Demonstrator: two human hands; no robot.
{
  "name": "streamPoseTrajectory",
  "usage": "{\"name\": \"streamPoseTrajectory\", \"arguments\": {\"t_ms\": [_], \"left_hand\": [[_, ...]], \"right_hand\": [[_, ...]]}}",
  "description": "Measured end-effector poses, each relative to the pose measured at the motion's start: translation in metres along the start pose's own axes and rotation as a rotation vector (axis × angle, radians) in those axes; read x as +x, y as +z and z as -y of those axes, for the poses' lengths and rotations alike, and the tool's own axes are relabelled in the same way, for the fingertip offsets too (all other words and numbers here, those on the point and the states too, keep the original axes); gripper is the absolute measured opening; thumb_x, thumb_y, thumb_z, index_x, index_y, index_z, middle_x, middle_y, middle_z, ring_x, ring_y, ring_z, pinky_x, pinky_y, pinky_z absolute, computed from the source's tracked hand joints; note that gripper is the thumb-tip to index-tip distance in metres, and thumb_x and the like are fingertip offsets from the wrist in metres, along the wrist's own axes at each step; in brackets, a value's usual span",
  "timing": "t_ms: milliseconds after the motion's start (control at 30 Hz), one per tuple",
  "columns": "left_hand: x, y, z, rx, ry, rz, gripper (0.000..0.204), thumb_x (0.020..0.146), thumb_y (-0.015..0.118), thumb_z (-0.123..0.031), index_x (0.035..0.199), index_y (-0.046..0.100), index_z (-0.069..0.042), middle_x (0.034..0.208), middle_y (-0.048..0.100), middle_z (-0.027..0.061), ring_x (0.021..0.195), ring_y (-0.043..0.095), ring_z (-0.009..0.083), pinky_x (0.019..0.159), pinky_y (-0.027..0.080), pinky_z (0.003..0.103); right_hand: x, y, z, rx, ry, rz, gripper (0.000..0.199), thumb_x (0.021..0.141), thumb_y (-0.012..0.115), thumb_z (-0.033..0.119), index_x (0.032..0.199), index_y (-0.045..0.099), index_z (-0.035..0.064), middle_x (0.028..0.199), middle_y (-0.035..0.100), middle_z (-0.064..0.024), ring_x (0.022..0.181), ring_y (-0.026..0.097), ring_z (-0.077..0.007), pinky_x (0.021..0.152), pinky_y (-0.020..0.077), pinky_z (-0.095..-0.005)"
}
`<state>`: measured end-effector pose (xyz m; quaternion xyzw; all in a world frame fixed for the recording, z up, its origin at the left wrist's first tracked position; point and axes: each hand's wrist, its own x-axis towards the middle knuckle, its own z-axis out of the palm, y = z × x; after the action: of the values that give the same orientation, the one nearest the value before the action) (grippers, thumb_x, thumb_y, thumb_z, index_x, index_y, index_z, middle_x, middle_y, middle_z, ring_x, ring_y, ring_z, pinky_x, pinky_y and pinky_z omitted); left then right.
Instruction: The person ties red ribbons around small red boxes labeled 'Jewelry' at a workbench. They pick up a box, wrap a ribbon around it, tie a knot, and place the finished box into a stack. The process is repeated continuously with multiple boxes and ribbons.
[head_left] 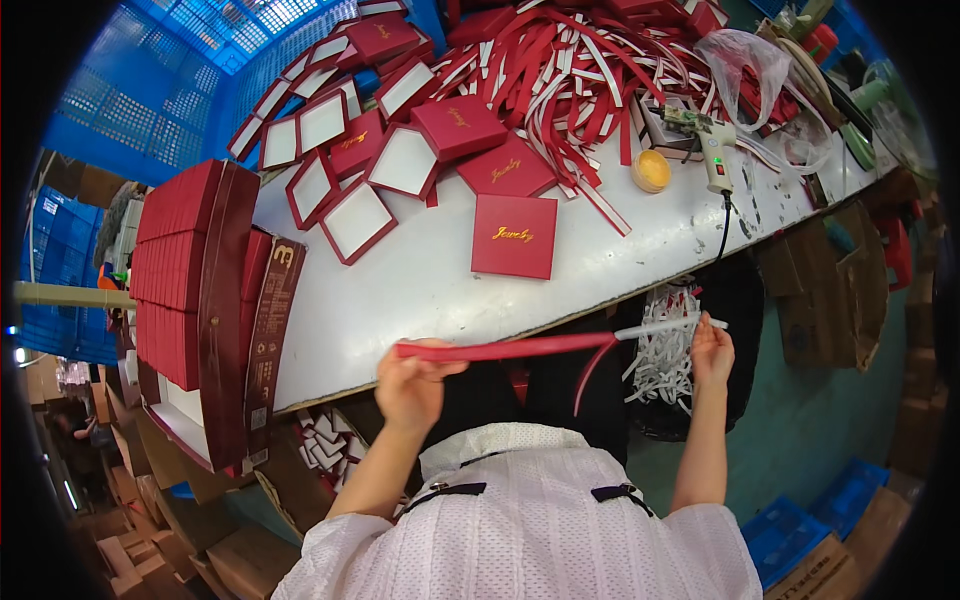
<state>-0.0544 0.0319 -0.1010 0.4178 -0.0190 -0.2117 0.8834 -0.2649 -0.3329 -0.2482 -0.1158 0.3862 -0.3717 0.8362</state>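
Observation:
Stretched between my hands, just off the table's front edge, is a red adhesive strip (510,348). My left hand (410,388) is closed on its left end. My right hand (712,352) pinches a white backing strip (655,327), which is partly peeled off at the red strip's right end. A narrow red tail (590,378) hangs down where the two part. On the table ahead lies a closed red box lid (514,237) with gold lettering, apart from both hands.
Red box lids (350,220), several showing white insides, lie at the back left, beside a heap of red and white strips (560,80). A glue gun (715,150) and a yellow round tub (651,171) sit right. A carton of stacked red boxes (170,280) stands left; a black bag holds white scraps (660,370).

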Motion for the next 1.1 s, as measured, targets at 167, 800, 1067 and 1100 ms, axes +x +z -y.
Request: {"name": "streamPoseTrajectory", "arguments": {"t_ms": [167,800,1067,1100], "left_hand": [[-0.003,-0.013,-0.048,-0.118,0.053,0.03,0.012,0.07,0.042,-0.012,0.063,0.04,-0.004,0.062,0.049,0.0158,0.052,0.05,0.024,0.052,0.046,0.032],[0.026,0.072,0.004,0.861,0.25,0.684,0.036,0.069,0.06,-0.012,0.1,0.048,0.003,0.096,0.047,0.0129,0.089,0.047,0.0227,0.077,0.037,0.031],[0.105,0.049,0.043,1.468,0.302,0.132,0.074,0.065,0.066,-0.021,0.12,0.021,0.001,0.11,0.041,0.0159,0.101,0.044,0.0234,0.085,0.035,0.034],[0.106,0.051,0.045,1.358,0.236,0.173,0.071,0.067,0.065,-0.018,0.119,0.021,0.001,0.11,0.042,0.0155,0.099,0.046,0.0227,0.084,0.036,0.034]], "right_hand": [[0.056,-0.088,0.04,-0.333,-0.138,-0.463,0.024,0.078,0.036,0.013,0.093,0.047,-0.0024,0.097,0.053,-0.018,0.092,0.053,-0.0244,0.075,0.0414,-0.0317],[-0.179,0.187,-0.069,-1.362,-0.881,0.908,0.007,0.07,0.055,0.005,0.068,0.053,-0.0008,0.077,0.057,-0.0131,0.062,0.055,-0.0228,0.058,0.0435,-0.0309],[-0.163,0.194,-0.058,-0.402,-0.107,0.833,0.018,0.087,0.034,0.011,0.077,0.043,0.0005,0.068,0.052,-0.0142,0.04,0.043,-0.0092,0.041,0.039,-0.0204],[-0.159,0.194,-0.06,-0.55,-0.156,0.788,0.016,0.087,0.034,0.011,0.077,0.043,0.0007,0.068,0.052,-0.0129,0.041,0.043,-0.0085,0.041,0.0384,-0.0198]]}}
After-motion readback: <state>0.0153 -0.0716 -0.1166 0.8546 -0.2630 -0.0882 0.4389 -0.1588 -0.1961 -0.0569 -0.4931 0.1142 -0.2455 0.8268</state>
